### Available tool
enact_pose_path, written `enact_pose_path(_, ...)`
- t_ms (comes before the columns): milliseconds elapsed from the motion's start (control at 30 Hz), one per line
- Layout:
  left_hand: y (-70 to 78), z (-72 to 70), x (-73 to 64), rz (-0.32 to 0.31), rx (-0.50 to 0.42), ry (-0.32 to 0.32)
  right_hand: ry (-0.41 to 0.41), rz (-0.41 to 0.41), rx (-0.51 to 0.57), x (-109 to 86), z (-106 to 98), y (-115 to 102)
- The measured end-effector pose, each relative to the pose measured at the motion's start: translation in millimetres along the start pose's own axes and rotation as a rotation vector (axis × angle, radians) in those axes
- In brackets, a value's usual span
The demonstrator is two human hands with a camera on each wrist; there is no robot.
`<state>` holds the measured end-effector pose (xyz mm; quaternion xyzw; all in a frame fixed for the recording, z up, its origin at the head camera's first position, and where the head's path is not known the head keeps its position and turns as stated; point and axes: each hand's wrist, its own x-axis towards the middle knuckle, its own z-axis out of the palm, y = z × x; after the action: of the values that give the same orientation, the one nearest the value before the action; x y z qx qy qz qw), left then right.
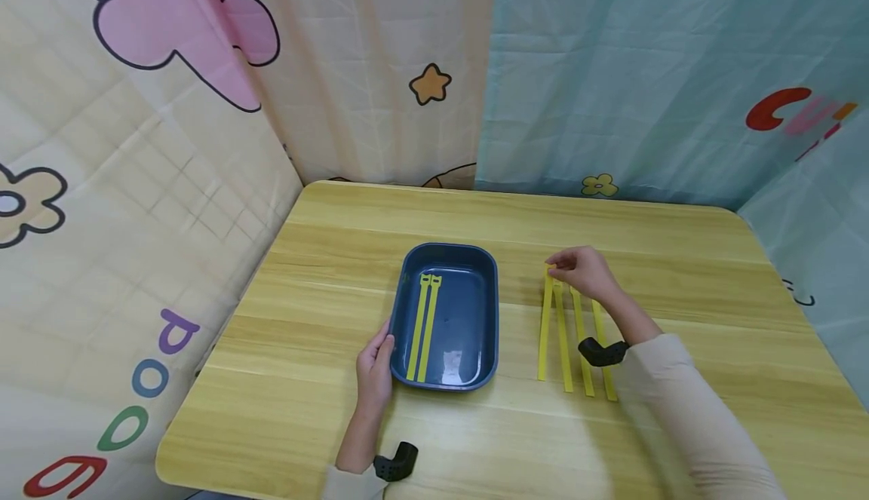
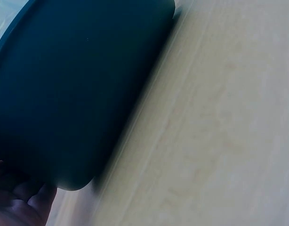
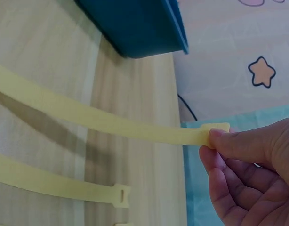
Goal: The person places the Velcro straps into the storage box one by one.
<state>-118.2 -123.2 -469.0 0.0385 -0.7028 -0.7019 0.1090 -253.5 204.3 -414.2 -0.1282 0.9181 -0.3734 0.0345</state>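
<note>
My right hand (image 1: 585,272) pinches the slotted head of a yellow hook-and-loop cable tie (image 3: 135,132) between thumb and forefinger. In the right wrist view that end is raised off the table and the band sags away to the left. Three more yellow cable ties (image 1: 563,342) lie side by side just right of it, their heads partly hidden by the hand. My left hand (image 1: 375,372) grips the near left side of a blue tray (image 1: 468,319), thumb at the rim. Inside the tray, two yellow cable ties (image 1: 424,326) lie parallel along the left side.
The wooden table (image 1: 326,274) has rounded corners and backs onto printed curtains (image 1: 380,108) at the rear and sides. A black wrist camera (image 1: 397,462) is worn on the left wrist, another black camera (image 1: 603,352) on the right.
</note>
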Motion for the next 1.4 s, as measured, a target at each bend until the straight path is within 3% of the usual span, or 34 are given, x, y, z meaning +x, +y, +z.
enact_pose_path(267, 10.5, 1.6, -3.5, 0.019, 0.027, -0.007, 0.023, -0.009, 0.007, -6.6, -10.0, -16.4)
enact_pose_path(1000, 8.7, 1.1, -2.8, -0.002, 0.011, -0.008, -0.034, -0.077, 0.091, -28.0, -36.8, -57.5)
enact_pose_path(1400, 9.8, 1.2, -3.7, 0.025, 0.007, -0.02, 0.048, -0.091, 0.076, -39.9, -52.0, -79.1)
